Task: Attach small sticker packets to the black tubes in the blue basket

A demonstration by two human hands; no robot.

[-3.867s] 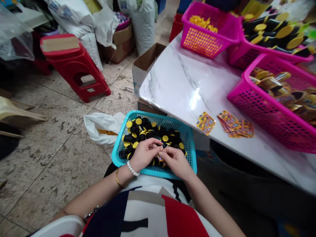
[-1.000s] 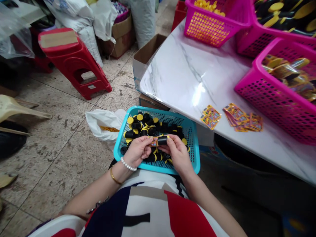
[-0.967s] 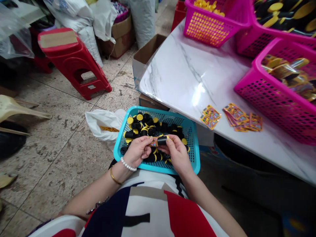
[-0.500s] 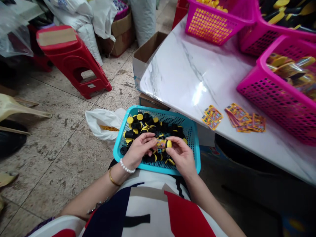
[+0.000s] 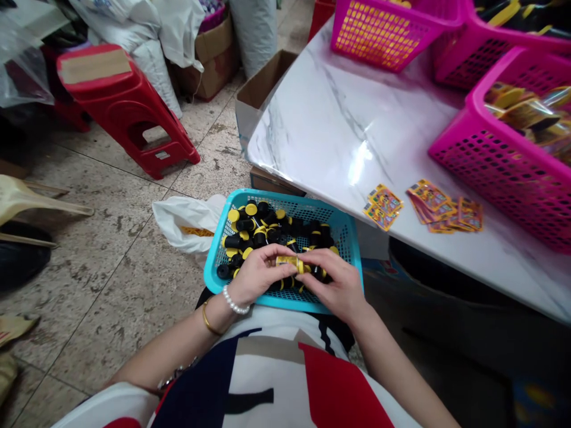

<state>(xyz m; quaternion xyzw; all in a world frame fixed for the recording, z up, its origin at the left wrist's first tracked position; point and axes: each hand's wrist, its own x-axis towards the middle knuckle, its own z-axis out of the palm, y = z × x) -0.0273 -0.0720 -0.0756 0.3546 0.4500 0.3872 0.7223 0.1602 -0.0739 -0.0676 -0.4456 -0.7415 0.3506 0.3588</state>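
Both hands meet over a blue plastic basket [image 5: 357,261] on my lap. Between them is a small labelled tube [image 5: 286,261] with a yellow cap, lying roughly level. My left hand [image 5: 257,273] grips its printed body between thumb and fingers. At the other end, the thumb and fingers of my right hand [image 5: 339,279] pinch around the yellow cap, hiding part of it. Below lie many loose black tubes [image 5: 232,241] with yellow caps, piled in the basket.
A white marbled table [image 5: 321,125] bears two groups of printed labels [image 5: 382,206] and a pink basket [image 5: 504,154] of labelled tubes. Further pink baskets [image 5: 375,35] stand behind it. A white bag [image 5: 178,214], a red stool [image 5: 134,113] and an open carton [image 5: 263,89] are on the floor.
My right hand has closed further over the capped end of the tube, its fingers now nearer my left hand. The left thumb has shifted along the printed body.
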